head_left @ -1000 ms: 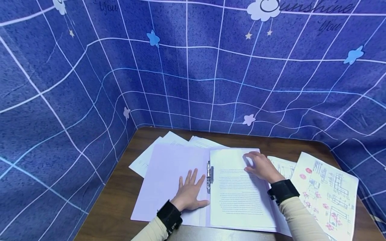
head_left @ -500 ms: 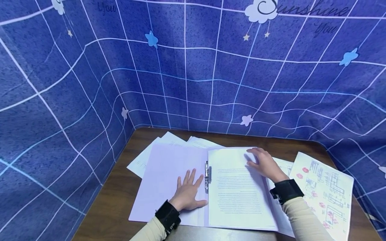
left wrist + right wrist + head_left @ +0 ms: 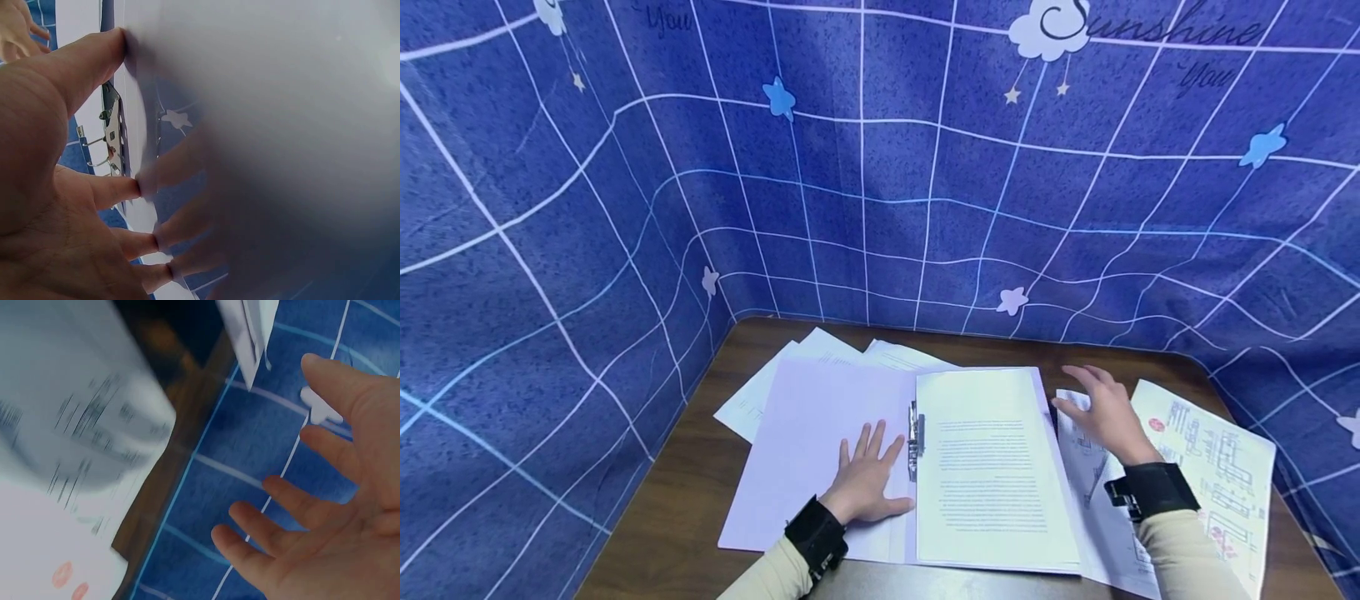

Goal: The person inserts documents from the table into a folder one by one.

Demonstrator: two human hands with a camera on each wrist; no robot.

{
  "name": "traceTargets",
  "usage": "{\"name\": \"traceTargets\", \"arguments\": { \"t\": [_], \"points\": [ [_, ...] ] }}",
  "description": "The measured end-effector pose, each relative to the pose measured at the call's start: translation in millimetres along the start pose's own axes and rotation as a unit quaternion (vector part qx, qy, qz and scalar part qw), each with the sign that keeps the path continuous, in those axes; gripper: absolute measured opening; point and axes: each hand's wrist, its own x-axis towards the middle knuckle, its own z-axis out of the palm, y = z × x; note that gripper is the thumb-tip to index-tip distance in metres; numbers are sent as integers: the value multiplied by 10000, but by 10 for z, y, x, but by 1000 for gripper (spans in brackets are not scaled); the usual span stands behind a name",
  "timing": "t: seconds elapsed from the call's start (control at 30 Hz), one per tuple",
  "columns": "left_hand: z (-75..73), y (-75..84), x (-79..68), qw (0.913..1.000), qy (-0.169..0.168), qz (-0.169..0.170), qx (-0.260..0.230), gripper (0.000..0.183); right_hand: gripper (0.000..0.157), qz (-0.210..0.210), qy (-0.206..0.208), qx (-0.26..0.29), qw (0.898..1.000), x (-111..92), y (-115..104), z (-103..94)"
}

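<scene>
Blue gridded cloth beyond the left hand
A white cloud print sits high beyond the right hand; brown tabletop shows left of the left hand.

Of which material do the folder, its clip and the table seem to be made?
Folder: probably smooth, glossy plastic, since it mirrors fingers of the left hand. Clip: likely metal, by its hard, bright shine. Table: wood or wood-look laminate with slight sheen; brown grain shows, but I cannot tell which.
</scene>
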Motion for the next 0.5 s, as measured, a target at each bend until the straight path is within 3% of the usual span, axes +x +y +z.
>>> {"name": "traceTargets", "arguments": {
  "t": [0.33,0.5],
  "points": [
    [-22,5,0,10000,47,65,-33,100,61,344,524,-337,9975,-277,480,-191],
    [-9,-2,-7,10000,62,36,-12,100,61,778,505,-435,9947,-447,712,-309]
  ]
}}
